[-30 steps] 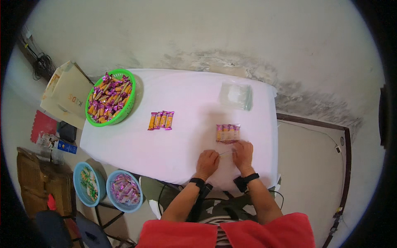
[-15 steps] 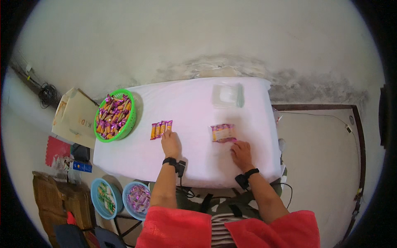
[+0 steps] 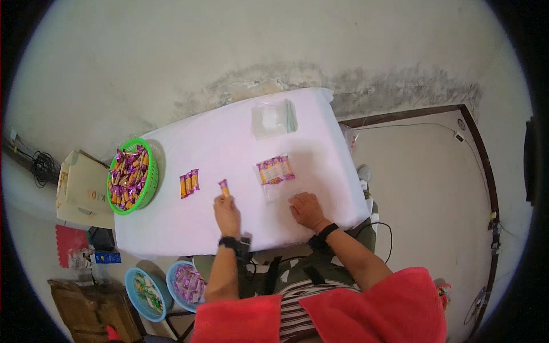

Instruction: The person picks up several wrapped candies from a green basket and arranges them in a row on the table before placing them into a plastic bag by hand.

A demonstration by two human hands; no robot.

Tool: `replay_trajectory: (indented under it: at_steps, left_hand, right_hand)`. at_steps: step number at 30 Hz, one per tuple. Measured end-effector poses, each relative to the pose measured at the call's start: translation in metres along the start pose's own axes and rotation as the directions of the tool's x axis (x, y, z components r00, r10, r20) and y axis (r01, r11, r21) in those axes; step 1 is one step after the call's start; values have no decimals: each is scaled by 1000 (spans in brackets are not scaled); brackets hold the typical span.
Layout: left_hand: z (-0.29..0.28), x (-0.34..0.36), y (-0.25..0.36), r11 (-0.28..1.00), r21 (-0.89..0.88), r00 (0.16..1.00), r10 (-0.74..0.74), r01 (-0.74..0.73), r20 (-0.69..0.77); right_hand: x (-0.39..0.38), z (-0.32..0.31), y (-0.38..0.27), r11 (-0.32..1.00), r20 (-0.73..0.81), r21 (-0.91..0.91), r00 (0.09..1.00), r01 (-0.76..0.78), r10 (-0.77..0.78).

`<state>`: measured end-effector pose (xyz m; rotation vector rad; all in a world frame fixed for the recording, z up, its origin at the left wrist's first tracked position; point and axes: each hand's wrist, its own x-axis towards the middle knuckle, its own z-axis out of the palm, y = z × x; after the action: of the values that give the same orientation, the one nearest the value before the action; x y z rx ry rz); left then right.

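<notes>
My left hand (image 3: 227, 214) pinches one small purple-and-orange wrapped snack packet (image 3: 223, 187) by its near end, above the white-covered table. To its left, three matching snack packets (image 3: 189, 183) lie side by side in a row. A clear plastic bag (image 3: 277, 193) lies flat to the right, with several of these packets (image 3: 275, 170) lined up inside its far part. My right hand (image 3: 307, 210) rests at the bag's near right corner, its fingers curled against the edge. The fingertips are partly hidden, but they seem to grip the plastic.
On the table's left end stands a green basket (image 3: 153, 182) heaped with the same packets. A stack of clear bags (image 3: 273, 118) lies near the far edge. Two blue basins (image 3: 129, 292) of wrapped items stand below the table's near left side, by a pale box (image 3: 86, 188).
My left hand has taken one packet off the right end of the row and carried it right. My right hand has shifted along the bag's near edge. The whole view has turned slightly.
</notes>
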<state>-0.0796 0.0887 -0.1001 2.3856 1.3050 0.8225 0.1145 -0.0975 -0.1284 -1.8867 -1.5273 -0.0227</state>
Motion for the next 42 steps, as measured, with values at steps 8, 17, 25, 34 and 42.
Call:
replay_trajectory:
  at_steps: [8, 17, 25, 34, 42]
  left_hand:
    - [-8, -88, 73, 927, -373, 986, 27, 37, 166]
    - [6, -17, 80, 977, -62, 965, 212, -204, 157]
    - [21, 11, 104, 974, 96, 872, 136, -203, 471]
    - [36, -21, 78, 932, 110, 903, 297, -344, 309]
    - [38, -33, 89, 968, -154, 975, 212, -200, 68]
  right_hand:
    - [-3, 8, -61, 983, 180, 177, 983, -56, 24]
    - [20, 34, -79, 965, 159, -21, 952, -261, 261]
    - [8, 20, -56, 982, 80, 124, 988, -142, 133]
    - [-37, -33, -22, 846, 327, 243, 861, -475, 389]
    - [-28, -13, -15, 532, 358, 469, 702, -705, 616]
